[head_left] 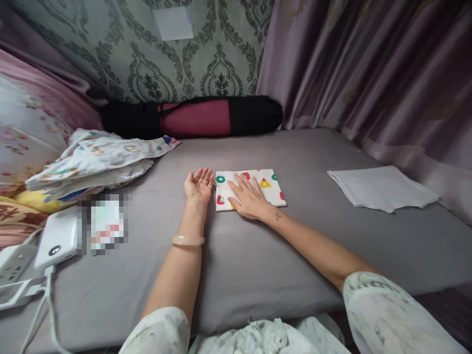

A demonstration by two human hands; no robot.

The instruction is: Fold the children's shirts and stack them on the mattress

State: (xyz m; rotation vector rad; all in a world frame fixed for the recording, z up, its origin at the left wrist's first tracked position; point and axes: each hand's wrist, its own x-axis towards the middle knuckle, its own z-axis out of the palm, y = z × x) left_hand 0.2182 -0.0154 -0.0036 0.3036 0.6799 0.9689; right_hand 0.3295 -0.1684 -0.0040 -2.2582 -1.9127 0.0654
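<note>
A white cloth printed with coloured letters and fruit (264,184) lies folded into a neat rectangle on the grey bedsheet. Flat on top of it rests my right hand (248,196), palm down with fingers spread. Beside the cloth's left edge, my left hand (200,186) lies palm up, its fingers extended and slightly curled, holding nothing. Its fingertips are close to the cloth; whether they touch it I cannot tell.
On the right lies a plain white folded cloth (381,188). At left are a pile of printed cloths (110,152), a white power bank (59,238) with cables, a power strip (16,260) and a blurred-out item (106,223). A black and maroon long bag (195,118) lies along the wall.
</note>
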